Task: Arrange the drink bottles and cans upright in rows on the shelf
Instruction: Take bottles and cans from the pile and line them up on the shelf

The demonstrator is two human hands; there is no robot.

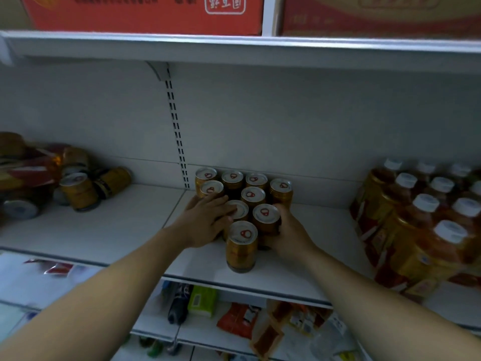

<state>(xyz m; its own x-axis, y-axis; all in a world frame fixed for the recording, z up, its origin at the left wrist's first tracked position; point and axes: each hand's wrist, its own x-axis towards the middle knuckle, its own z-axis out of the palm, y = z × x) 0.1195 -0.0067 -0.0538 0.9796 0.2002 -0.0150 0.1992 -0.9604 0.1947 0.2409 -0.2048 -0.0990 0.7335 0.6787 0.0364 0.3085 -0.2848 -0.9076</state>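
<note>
Below the working level, a lower shelf (260, 342) is seen carrying a green pack (202, 300), a dark bottle (179, 302) lying down and blurred packets. The shelf (125, 230) is white; its front edge runs just in front of the front can (241, 246), which stands upright, alone and near that edge. Bare shelf is noted to the left of the can group as far as the tipped cans (78, 191), and a narrower bare strip to the right as far as the bottles (426, 204). The right hand (289, 234) is wrapped round the held can (266, 217), fingers curled on its far side; this can stands upright just behind and right of the front can. The left hand (205, 220) is laid against the left side of the group with fingers straight, gripping nothing, its thumb at the lid of a can in the same row as the held can. Behind the hands, the remaining cans (256, 179) are stood upright, touching, in two rows against the back panel (286, 126), beside a slotted upright (177, 131). The bottles are white-capped, upright and in rows. The tipped cans lie by a wrapped pack (26, 165). On the upper shelf (234, 48), red cartons (143, 14) are stored.
</note>
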